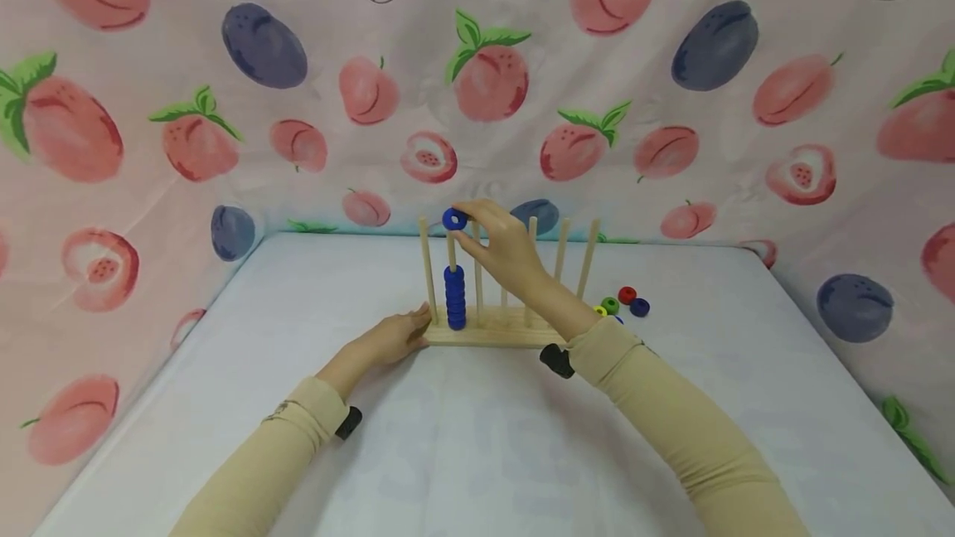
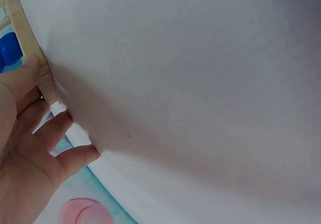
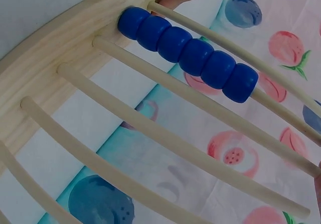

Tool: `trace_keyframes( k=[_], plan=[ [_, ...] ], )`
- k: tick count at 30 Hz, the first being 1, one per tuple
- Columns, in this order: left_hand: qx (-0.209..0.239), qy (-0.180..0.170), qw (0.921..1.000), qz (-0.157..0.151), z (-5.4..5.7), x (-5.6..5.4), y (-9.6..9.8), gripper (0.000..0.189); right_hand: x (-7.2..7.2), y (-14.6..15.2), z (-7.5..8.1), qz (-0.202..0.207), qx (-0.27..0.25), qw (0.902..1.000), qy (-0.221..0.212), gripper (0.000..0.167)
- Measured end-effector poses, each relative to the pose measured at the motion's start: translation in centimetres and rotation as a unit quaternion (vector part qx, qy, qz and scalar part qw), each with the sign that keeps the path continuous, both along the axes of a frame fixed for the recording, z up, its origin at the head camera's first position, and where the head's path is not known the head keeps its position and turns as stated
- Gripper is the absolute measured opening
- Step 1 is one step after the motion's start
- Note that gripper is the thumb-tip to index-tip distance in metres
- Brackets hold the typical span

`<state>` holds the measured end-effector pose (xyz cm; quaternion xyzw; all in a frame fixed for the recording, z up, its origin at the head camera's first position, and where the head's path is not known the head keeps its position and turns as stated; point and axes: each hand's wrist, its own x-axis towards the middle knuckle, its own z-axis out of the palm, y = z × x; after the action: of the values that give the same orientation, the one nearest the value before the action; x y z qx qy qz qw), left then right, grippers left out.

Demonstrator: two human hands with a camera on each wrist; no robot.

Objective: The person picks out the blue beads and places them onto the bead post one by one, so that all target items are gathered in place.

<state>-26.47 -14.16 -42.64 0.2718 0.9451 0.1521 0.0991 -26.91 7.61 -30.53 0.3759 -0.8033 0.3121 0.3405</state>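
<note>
A wooden peg stand [image 1: 488,336] with several upright pegs stands on the table. Several blue beads [image 1: 455,298] are stacked on its second peg from the left, seen closer as a blue column [image 3: 194,57] in the right wrist view. My right hand [image 1: 510,251] pinches one blue bead [image 1: 454,219] between thumb and fingers, at the top of that peg, its hole facing the head camera. My left hand [image 1: 391,338] grips the left end of the stand's base; in the left wrist view its thumb lies on the wood [image 2: 31,45] and the other fingers spread beside the end.
Loose beads lie behind my right forearm, right of the stand: a red bead [image 1: 627,295], a green bead [image 1: 610,305], a dark blue bead [image 1: 639,307] and a partly hidden yellow bead [image 1: 600,311]. A fruit-print cloth [image 1: 462,156] hangs behind the white table [image 1: 448,454].
</note>
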Motion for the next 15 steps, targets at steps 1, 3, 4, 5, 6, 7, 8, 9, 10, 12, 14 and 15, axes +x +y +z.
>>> trace_keyframes(
  k=[1,3,4,5,6,7,8,9,10,12,14,15],
  plan=[
    [0.0,-0.002,1.0,0.001,0.0,0.0,0.0,0.054,0.0,-0.1,0.1,-0.003,0.002,1.0,-0.003,0.033],
    [-0.001,0.0,1.0,-0.001,0.0,0.1,-0.1,0.053,0.1,-0.2,0.3,-0.015,0.006,0.9998,-0.013,0.034],
    [0.0,0.0,1.0,-0.001,0.1,0.1,-0.1,0.053,0.1,-0.3,0.4,-0.021,0.008,0.9995,-0.022,0.035],
    [0.001,0.004,1.0,-0.003,0.1,0.2,-0.1,0.053,0.2,-0.4,0.5,-0.028,0.011,0.999,-0.033,0.036],
    [0.001,0.007,1.0,-0.004,0.1,0.2,-0.1,0.052,0.2,-0.5,0.6,-0.037,0.016,0.9983,-0.043,0.036],
    [0.002,0.008,1.0,-0.004,0.1,0.2,-0.1,0.052,0.3,-0.6,0.7,-0.045,0.022,0.9973,-0.053,0.037],
    [0.002,0.009,1.0,-0.004,0.1,0.2,-0.1,0.052,0.3,-0.8,0.8,-0.051,0.026,0.9964,-0.062,0.038],
    [0.003,0.007,1.0,-0.004,0.1,0.2,-0.1,0.052,0.3,-0.9,0.9,-0.055,0.029,0.9956,-0.069,0.038],
    [0.004,0.005,1.0,-0.004,0.1,0.2,-0.1,0.052,0.3,-1.1,0.9,-0.058,0.032,0.9949,-0.075,0.038],
    [0.004,-0.001,1.0,-0.001,0.1,0.2,-0.1,0.052,0.3,-1.3,1.0,-0.064,0.035,0.9943,-0.078,0.038],
    [0.002,0.002,1.0,-0.003,0.0,0.1,-0.1,0.052,0.2,-1.4,1.1,-0.069,0.033,0.9942,-0.076,0.036],
    [0.002,0.004,1.0,-0.004,0.0,0.0,0.0,0.052,0.2,-1.5,1.2,-0.074,0.033,0.994,-0.074,0.035]
  ],
)
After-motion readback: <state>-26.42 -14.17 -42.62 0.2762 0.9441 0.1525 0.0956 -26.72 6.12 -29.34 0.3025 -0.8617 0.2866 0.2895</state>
